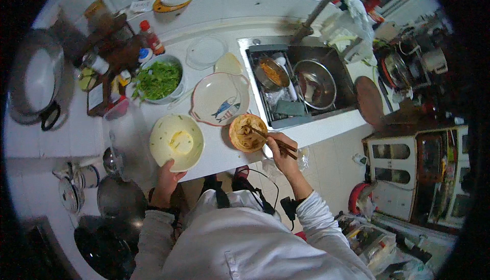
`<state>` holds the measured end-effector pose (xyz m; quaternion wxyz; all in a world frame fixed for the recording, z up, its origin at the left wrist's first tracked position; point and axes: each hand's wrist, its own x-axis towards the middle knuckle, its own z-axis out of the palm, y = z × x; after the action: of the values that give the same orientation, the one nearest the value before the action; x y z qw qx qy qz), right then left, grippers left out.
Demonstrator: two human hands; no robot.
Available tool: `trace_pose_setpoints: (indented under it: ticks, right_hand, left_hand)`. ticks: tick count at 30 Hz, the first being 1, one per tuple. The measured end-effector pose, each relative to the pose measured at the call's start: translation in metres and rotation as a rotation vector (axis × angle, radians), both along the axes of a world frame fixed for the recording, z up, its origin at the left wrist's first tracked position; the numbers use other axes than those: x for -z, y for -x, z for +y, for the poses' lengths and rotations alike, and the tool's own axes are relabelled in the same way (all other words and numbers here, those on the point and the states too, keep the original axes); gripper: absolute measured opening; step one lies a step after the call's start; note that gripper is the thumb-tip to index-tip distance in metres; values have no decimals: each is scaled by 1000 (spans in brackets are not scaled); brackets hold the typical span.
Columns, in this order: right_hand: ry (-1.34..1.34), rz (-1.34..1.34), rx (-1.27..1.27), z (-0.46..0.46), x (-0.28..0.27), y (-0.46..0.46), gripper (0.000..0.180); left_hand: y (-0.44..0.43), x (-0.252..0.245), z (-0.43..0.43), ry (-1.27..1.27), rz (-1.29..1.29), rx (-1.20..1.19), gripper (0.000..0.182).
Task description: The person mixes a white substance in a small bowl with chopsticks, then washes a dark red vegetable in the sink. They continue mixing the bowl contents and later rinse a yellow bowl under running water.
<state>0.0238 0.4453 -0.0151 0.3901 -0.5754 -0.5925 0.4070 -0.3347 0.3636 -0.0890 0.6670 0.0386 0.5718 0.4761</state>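
My left hand (pixel 170 176) grips the near rim of a pale yellow-green bowl (pixel 194 134), which tilts slightly at the counter's front edge. Small green bits and some yellowish residue cling to its inside. In my right hand (pixel 284 155) is a pair of dark wooden chopsticks (pixel 281 145). Their tips reach into a smaller orange-rimmed bowl (pixel 245 144) coated with a pale brown, paste-like food. Just behind the two bowls lies a white red-rimmed dish (pixel 208 92) with fish painted on it.
A tub of chopped green leaves (pixel 159 81) stands at the back left, near a red-capped bottle (pixel 151 39). To the right, the sink (pixel 340 62) holds a steel bowl (pixel 316 85) and a smaller pan with orange food (pixel 271 73). A wok (pixel 120 196) is at the lower left.
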Motion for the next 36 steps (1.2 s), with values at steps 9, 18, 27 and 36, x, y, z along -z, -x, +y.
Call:
trace_pose_setpoints:
  ticks: [9,18,27,36]
  right_hand:
    - [224,724,517,2,41,13,17]
    - [753,887,241,-32,37,-18,28]
    - [737,721,-105,-76,29,-185,35]
    - [549,862,393,-113,6,-401,27]
  left_hand:
    - [7,-15,-12,-136,80,180,40]
    - [-24,-46,-6,-263,122,252,41]
    - [-188,-98,-23,-209,-98,-10,48]
    - [-408,-133,10,-211,-92,300,42]
